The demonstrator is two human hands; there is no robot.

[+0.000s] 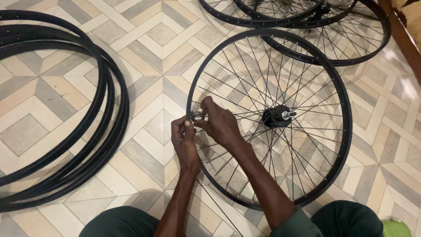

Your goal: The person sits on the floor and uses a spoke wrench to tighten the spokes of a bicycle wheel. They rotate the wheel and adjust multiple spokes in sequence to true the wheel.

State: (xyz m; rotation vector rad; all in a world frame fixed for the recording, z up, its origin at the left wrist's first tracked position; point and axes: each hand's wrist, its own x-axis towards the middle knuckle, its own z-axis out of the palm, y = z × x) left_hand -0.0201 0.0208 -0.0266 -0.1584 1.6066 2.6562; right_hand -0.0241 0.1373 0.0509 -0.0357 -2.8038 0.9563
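Patterned tile floor, viewed from above. Nearest, left hand pinched the spoked wheel at its rim; right hand gripped a small metal tool, probably a spoke key, at a nipple. Step looked like spoke tightening; next turn needs steady rim. Farther: bare rims, more wheels.

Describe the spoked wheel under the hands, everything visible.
The wheel lies flat on the patterned tile floor. It has a black rim, thin crossing metal spokes and a black hub with a silver axle end pointing up. Both hands work at its left rim: left hand outside, right hand inside, pinching a small metal piece there.
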